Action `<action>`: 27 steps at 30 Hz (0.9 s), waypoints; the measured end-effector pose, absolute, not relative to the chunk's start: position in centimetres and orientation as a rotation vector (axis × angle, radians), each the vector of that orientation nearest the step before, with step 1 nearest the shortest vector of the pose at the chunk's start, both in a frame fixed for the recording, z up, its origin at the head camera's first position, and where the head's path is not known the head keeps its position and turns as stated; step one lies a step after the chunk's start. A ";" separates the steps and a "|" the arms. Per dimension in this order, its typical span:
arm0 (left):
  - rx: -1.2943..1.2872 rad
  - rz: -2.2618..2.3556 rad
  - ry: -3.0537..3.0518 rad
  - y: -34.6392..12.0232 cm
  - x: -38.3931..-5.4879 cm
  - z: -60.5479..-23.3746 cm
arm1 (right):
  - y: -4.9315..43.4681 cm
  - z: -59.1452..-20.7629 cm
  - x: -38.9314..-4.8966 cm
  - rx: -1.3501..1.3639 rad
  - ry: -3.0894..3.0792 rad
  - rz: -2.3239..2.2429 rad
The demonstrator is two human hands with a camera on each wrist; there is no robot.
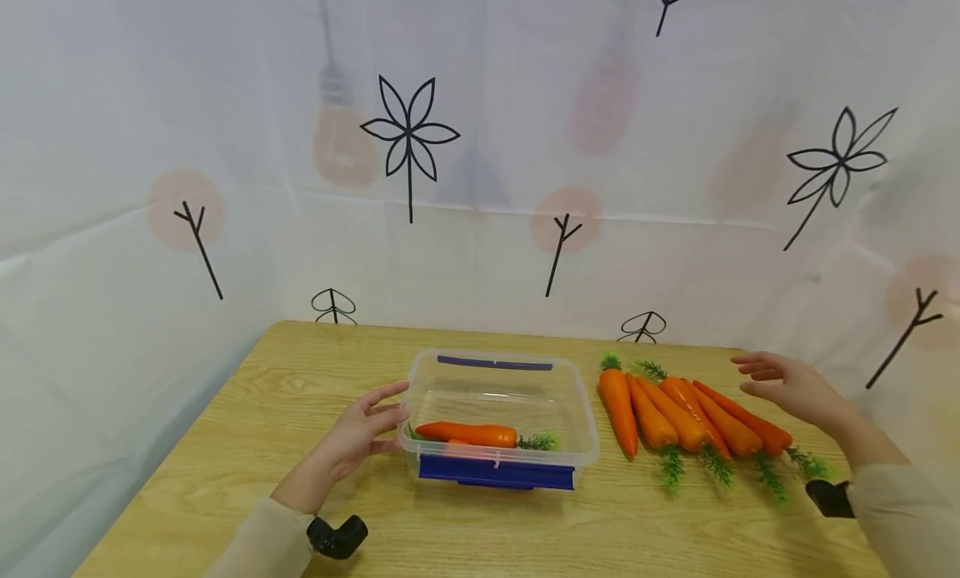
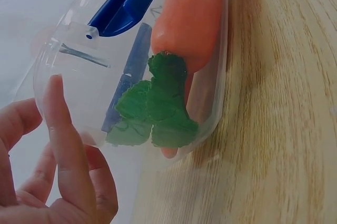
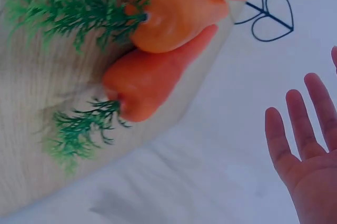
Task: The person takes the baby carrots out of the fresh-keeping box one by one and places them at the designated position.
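A clear plastic box [image 1: 588, 445] with blue clips [image 1: 497, 472] stands on the wooden table, its top uncovered. Inside it, along the front wall, lie orange carrots [image 1: 468, 434] with green tops; at least two show through the plastic. My left hand [image 1: 352, 445] is at the box's left side, fingers fairly straight and fingertips against the wall and rim. Beyond the right end of a row of several carrots [image 1: 618, 403], my right hand [image 1: 798, 395] hovers with fingers extended and nothing in it. In the right wrist view, the nearest carrot [image 3: 150, 79] lies apart from its fingers [image 3: 303, 121].
The wooden table [image 1: 300, 378] has its back edge close to a white curtain [image 1: 480, 253] with printed flowers. This cloth also hangs along the left and right sides. Leafy tops [image 1: 720, 470] of the loose carrots point mostly toward the front.
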State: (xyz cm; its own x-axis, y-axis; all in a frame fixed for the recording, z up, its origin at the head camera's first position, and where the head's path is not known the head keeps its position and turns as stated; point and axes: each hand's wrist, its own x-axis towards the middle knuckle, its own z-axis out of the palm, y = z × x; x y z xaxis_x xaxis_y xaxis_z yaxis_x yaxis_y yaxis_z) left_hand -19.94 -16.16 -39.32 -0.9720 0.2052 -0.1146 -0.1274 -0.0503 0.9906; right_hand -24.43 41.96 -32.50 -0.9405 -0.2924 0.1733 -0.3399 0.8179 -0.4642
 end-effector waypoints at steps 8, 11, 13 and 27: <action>0.090 2.118 2.002 -16.2 -20.0 -39.3 | 40.1 -31.0 -24.4 0.534 -2.878 0.735; 0.090 2.120 2.001 -16.3 -20.0 -39.3 | 39.2 -30.4 -24.4 0.562 -2.874 0.742; 0.095 2.119 1.998 -16.3 -19.9 -39.3 | 38.7 -30.1 -24.3 0.577 -2.868 0.753; 0.097 2.117 1.991 -16.2 -19.8 -39.2 | 34.7 -28.8 -24.7 0.790 -2.730 0.814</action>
State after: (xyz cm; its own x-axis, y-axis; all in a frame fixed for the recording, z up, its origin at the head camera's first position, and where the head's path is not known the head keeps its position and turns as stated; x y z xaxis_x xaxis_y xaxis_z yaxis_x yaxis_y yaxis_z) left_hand -19.79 -16.18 -39.21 -0.9707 0.2133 -0.1105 -0.1233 -0.0478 0.9912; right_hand -24.71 34.71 -28.81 -0.8413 -0.4388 0.3156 -0.5400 0.7079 -0.4552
